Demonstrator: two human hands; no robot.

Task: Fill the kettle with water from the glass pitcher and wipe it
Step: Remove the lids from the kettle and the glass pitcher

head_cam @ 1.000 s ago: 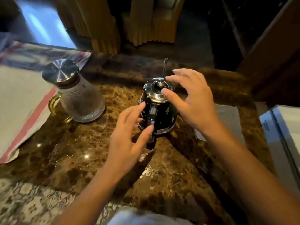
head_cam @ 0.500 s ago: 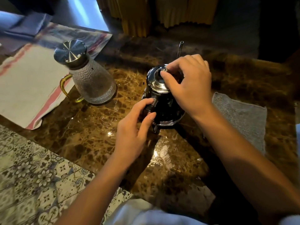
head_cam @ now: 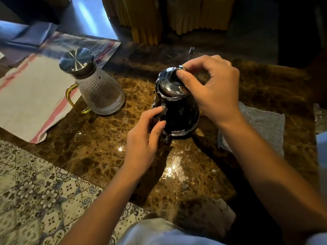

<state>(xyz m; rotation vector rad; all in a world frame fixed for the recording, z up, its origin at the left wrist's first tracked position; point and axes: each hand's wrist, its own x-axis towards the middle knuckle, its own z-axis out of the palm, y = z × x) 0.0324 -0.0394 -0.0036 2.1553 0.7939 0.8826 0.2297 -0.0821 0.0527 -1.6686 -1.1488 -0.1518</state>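
a: the kettle (head_cam: 178, 110) sits near the middle of the marble table (head_cam: 99, 147), and its lid (head_cam: 170, 84) is tilted, lifted at the side toward seven o'clock, so i'd judge the step in hand is taking the lid off

b: agreed. the right hand (head_cam: 215, 91) comes in from five o'clock and arches over the top, thumb and forefinger pinching the dark knob, the other fingers curled loosely behind it

a: and the left hand (head_cam: 143, 137)?

b: it comes up from seven o'clock, thumb and fingers wrapped round the kettle's handle to steady the body

a: to do it well, i'd lift the lid straight up while that hand keeps the base planted, since the thin spout (head_cam: 191, 53) at twelve o'clock makes the kettle easy to swing

b: then put the lid down away from the glass pitcher (head_cam: 97, 91), which stands capped at nine o'clock of the kettle, well apart from it

a: the grey cloth (head_cam: 261, 124) lies at three o'clock, partly under the right forearm, handy for the wiping later

b: yes, and i can't tell how much water the pitcher holds
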